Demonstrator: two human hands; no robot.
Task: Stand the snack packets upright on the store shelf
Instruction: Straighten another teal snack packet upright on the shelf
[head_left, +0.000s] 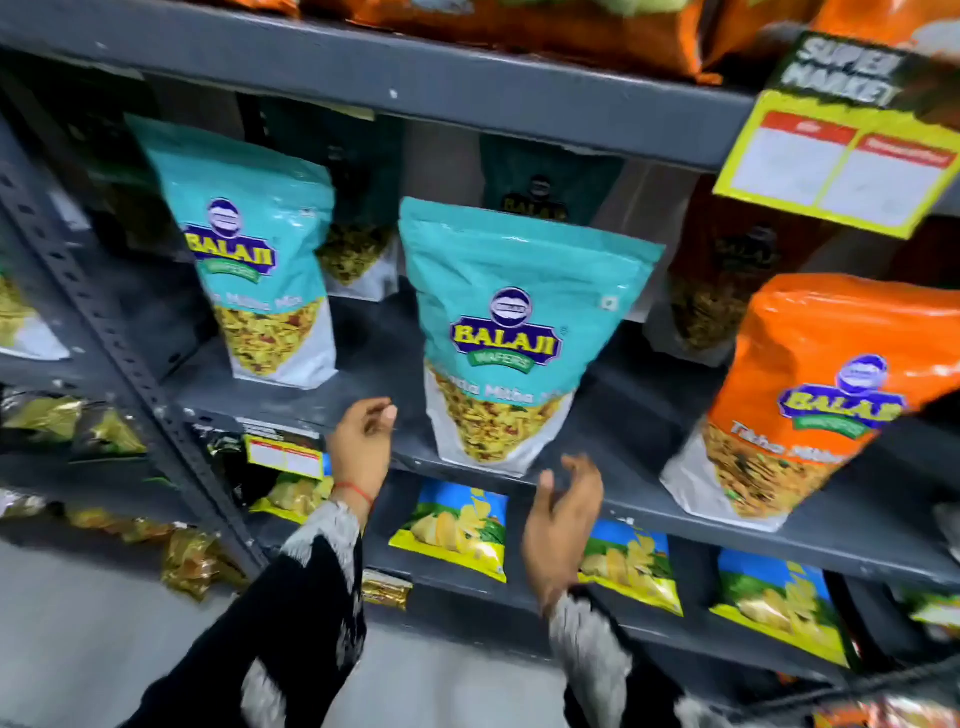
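Two teal Balaji snack packets stand upright on the grey middle shelf (649, 499): one at the left (249, 249), one in the centre (514, 332) near the front edge. An orange Balaji packet (810, 384) stands at the right. My left hand (363, 441) hovers open just left of the centre packet's base, not touching it. My right hand (561, 514) is open below the packet's lower right corner, in front of the shelf edge. More teal and dark packets stand behind in shadow.
Orange bags (519, 26) fill the shelf above. A yellow price card (836, 161) hangs at the upper right. Blue-and-yellow chip bags (457, 525) lie on the shelf below. A perforated grey upright (104, 332) divides off the left bay with gold packets (192, 561).
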